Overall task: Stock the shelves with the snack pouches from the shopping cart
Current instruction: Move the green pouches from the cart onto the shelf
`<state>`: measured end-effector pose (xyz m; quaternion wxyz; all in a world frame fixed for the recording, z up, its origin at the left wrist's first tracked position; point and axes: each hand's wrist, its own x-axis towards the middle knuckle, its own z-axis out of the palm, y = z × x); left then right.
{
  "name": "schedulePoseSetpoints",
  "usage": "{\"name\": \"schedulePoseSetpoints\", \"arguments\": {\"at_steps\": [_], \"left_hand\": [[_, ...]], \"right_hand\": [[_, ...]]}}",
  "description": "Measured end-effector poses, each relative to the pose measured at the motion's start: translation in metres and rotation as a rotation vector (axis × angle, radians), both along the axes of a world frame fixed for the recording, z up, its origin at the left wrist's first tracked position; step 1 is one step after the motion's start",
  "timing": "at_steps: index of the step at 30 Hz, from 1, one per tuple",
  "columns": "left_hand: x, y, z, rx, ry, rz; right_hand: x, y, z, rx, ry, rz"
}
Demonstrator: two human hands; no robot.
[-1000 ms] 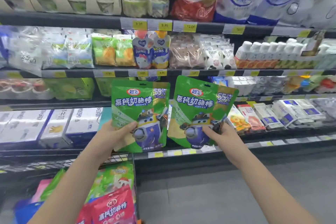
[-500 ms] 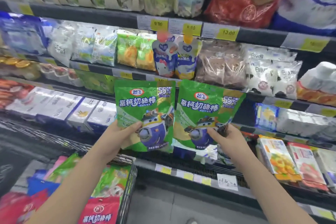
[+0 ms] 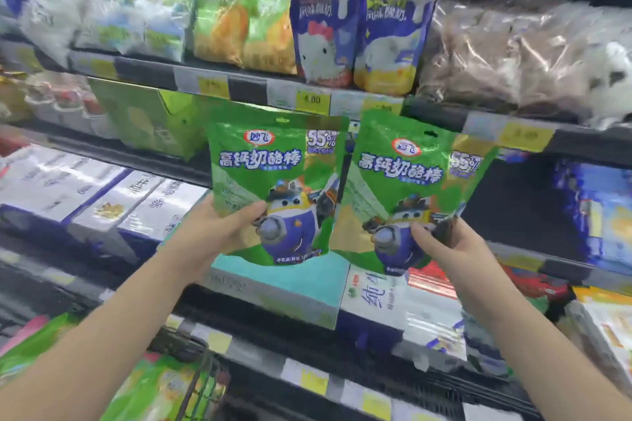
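Observation:
I hold two green snack pouches upright in front of the chilled shelves. My left hand [image 3: 212,232] grips the left green pouch [image 3: 273,174] at its lower left edge, thumb on the front. My right hand [image 3: 451,249] pinches the right green pouch [image 3: 410,188] at its lower right, and that pouch tilts slightly right. Both pouches hang before the dark middle shelf [image 3: 513,215], just under a row of price tags [image 3: 313,99]. The shopping cart [image 3: 198,372] shows at the bottom left with more green and pink pouches [image 3: 160,386] inside.
Blue and white spouted pouches [image 3: 359,27] and green-orange bags [image 3: 242,20] stand on the shelf above. White cartons [image 3: 102,195] fill the left of the middle shelf. A teal box [image 3: 284,287] and white packs [image 3: 393,311] lie below the pouches. A green display box [image 3: 150,120] stands behind.
The view has closed in on the shelves and both pouches now sit nearer the middle shelf. Both grips are unchanged.

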<state>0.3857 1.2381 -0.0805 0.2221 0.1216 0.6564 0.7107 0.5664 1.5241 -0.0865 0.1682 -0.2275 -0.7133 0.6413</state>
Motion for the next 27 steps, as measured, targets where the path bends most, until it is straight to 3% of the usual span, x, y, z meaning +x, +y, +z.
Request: {"name": "schedulePoseSetpoints", "arguments": {"at_steps": [7,13,27], "left_hand": [[-0.048,0.01,-0.077,0.138,0.211,-0.07],[-0.073,0.021,-0.086,0.269,0.299,-0.157],[-0.079,0.0,-0.094,-0.014,0.314,-0.293]], "right_hand": [[-0.049,0.019,-0.072,0.025,0.184,0.019],[-0.067,0.025,-0.092,0.082,0.284,0.033],[-0.096,0.041,-0.046,0.128,0.193,-0.059]]}}
